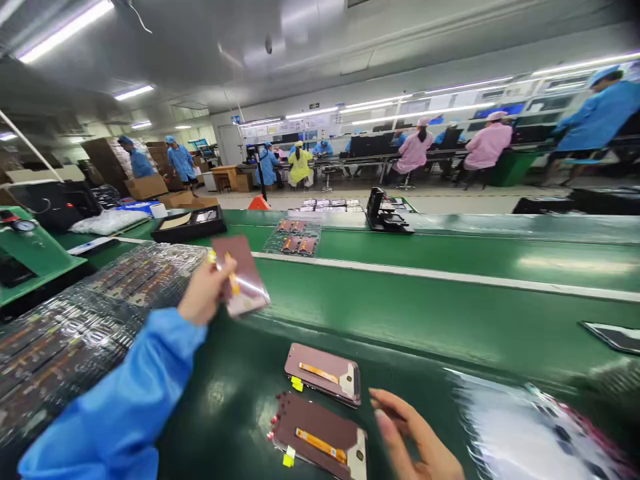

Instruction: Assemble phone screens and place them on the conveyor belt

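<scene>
My left hand (207, 285), in a blue sleeve, pinches a brownish phone screen panel (245, 267) by its left edge, raised above the green work surface. An orange flex cable runs along the panel's back. Below and to the right lie two similar phone screen panels, a farther one (320, 365) and a nearer one (320, 423). Each has an orange flex strip, a pale end section and a yellow tab. Just right of these two panels hovers my right hand (417, 433), its thumb and fingers apart, with nothing in it.
Clear plastic trays (65, 333) with several panels cover the left side. Another clear tray (293, 238) lies across the belt (425, 300), near a black fixture (385, 213). A black box (190, 225) stands at back left; white film (530, 427) lies at right. Several co-workers sit beyond.
</scene>
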Action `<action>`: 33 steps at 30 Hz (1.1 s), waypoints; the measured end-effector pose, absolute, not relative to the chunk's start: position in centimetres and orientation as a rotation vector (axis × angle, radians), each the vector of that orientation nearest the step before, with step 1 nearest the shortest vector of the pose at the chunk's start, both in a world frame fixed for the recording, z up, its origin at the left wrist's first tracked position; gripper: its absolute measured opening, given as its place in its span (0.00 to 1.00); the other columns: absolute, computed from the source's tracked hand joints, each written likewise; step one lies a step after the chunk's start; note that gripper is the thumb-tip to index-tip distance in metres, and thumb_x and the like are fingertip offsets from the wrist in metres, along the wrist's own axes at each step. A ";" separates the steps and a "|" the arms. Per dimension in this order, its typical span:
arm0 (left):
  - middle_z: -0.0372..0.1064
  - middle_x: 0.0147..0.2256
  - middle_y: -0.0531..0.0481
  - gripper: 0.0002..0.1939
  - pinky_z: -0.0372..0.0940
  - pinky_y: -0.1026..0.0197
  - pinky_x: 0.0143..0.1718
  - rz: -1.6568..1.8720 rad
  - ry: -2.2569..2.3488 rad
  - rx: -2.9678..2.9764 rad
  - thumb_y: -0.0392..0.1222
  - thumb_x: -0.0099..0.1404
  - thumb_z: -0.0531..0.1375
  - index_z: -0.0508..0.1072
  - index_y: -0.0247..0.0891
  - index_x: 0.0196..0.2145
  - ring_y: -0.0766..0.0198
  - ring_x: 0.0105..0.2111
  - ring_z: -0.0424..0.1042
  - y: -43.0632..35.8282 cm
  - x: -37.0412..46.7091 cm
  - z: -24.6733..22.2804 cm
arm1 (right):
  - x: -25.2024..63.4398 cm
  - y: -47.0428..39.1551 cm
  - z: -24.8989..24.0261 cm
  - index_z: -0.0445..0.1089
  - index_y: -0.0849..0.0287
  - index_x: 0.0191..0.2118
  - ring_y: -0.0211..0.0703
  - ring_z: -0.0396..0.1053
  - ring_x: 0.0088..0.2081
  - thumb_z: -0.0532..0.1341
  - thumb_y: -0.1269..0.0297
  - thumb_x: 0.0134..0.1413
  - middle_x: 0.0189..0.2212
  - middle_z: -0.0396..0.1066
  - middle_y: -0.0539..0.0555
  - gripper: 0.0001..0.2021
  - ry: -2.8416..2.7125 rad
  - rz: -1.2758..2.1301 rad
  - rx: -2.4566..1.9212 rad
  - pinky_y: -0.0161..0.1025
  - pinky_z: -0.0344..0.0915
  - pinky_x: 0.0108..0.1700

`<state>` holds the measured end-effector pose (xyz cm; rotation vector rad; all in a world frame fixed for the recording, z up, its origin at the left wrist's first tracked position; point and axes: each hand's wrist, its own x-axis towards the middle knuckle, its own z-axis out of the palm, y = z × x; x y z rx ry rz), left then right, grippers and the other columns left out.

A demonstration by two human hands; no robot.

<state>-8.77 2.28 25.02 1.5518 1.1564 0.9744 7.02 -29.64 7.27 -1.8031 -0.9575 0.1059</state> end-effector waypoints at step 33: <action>0.66 0.37 0.53 0.23 0.66 0.63 0.36 1.091 0.967 0.968 0.63 0.56 0.63 0.69 0.41 0.34 0.63 0.40 0.66 -8.2 -10.1 9.9 | 4.2 -28.9 0.4 0.66 0.64 0.56 0.66 0.68 0.55 0.59 0.75 0.31 0.56 0.67 0.72 0.37 -1.968 -0.184 -1.910 0.55 0.72 0.50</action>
